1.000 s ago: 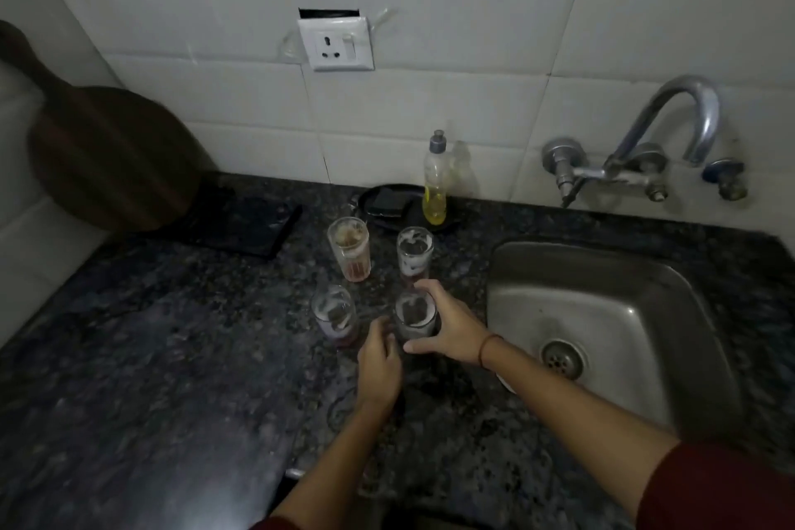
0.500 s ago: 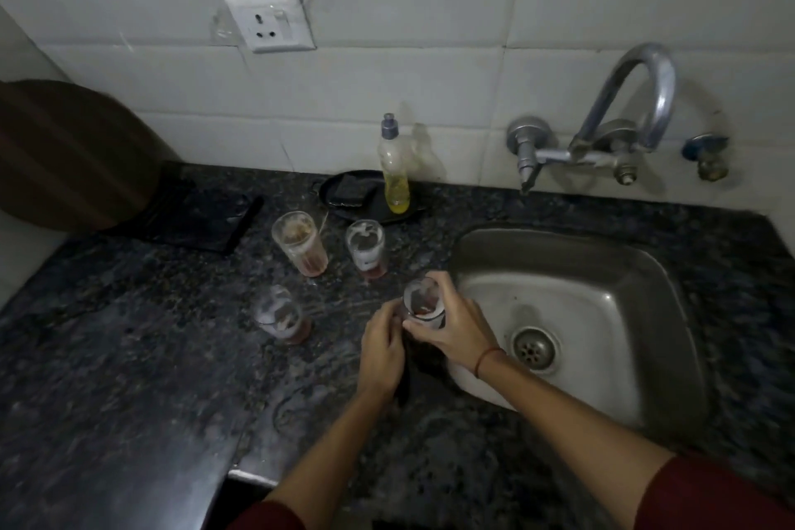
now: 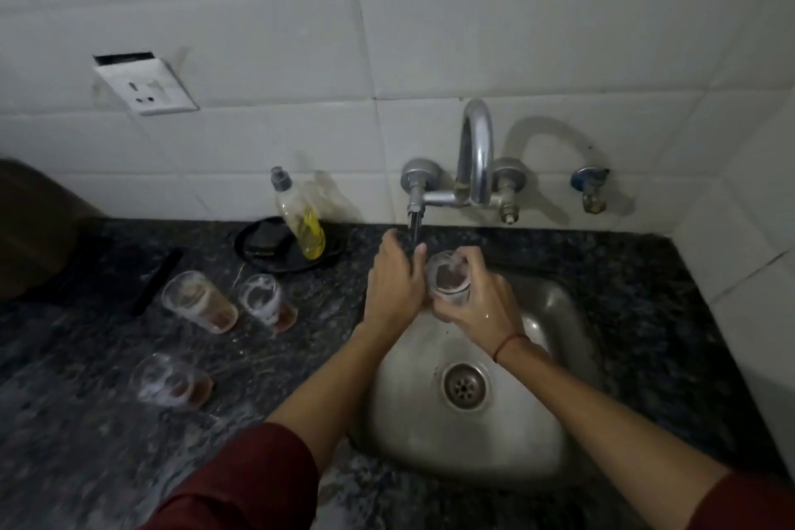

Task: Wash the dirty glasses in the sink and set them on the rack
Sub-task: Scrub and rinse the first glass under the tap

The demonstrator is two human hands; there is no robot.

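My right hand (image 3: 482, 314) grips a dirty glass (image 3: 448, 283) upright over the back of the steel sink (image 3: 559, 357), just under the wall tap (image 3: 475, 159). Beside it, my left hand (image 3: 393, 284) reaches up, with thumb and fingers closed round the tap's hanging handle (image 3: 414, 224). I cannot see water running. Three more dirty glasses with brown dregs stand on the dark granite counter to the left: one (image 3: 198, 301), one (image 3: 266, 301) and a nearer one (image 3: 170, 383). No rack is in view.
A yellow dish soap bottle (image 3: 301, 224) leans on a black dish (image 3: 331, 258) holding a dark sponge (image 3: 264, 239) behind the glasses. A wall socket (image 3: 146, 86) is at upper left. A second valve (image 3: 591, 189) sits right of the tap. A tiled side wall closes the right.
My right hand has carried the glass from the counter's edge to over the sink under the tap. My left hand has left the glass and gone up to the tap handle.
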